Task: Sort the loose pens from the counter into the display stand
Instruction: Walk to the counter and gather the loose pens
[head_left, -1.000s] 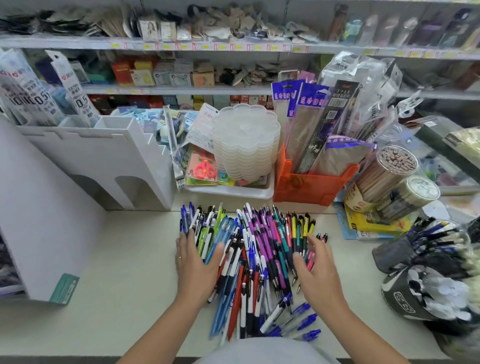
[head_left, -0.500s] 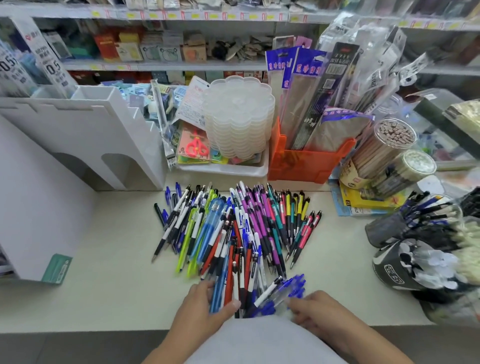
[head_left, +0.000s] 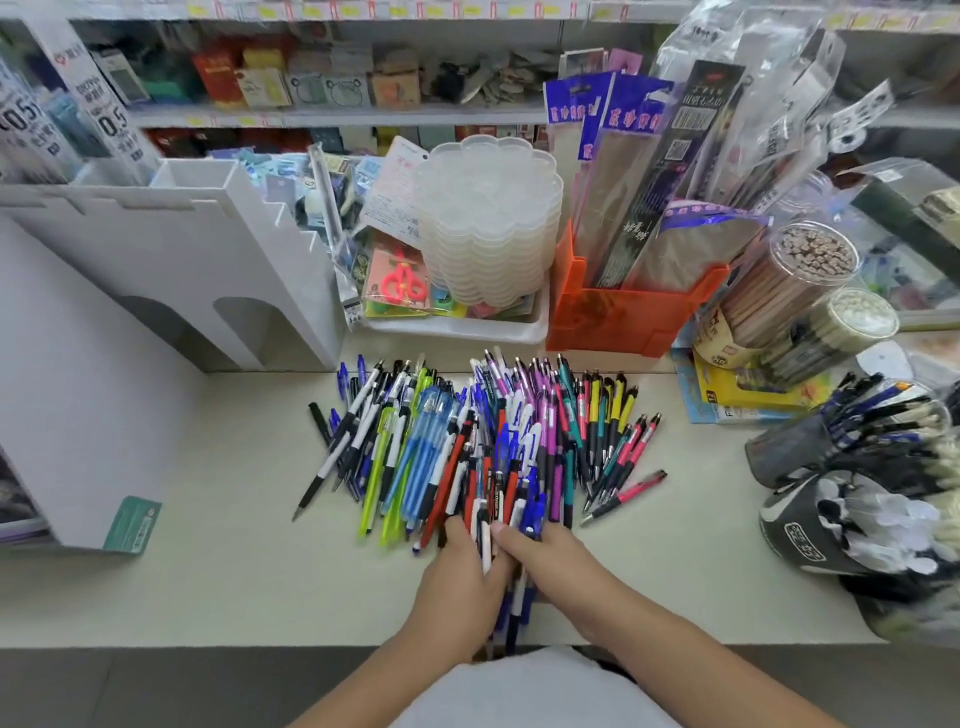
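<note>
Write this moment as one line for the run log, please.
stage: gathering | left hand and right hand: grip bundle of blue and white plastic pens | white stepped display stand: empty

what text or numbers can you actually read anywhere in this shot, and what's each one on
"0.5": white hanging pen packet on the left, behind the display stand.
"0.5": second packet at the far left edge, partly cut off.
"12": yellow box under the pencil tubs.
Too blurred to read: blue-topped packets in the orange bin, shelf price tags, prints on the pens.
</note>
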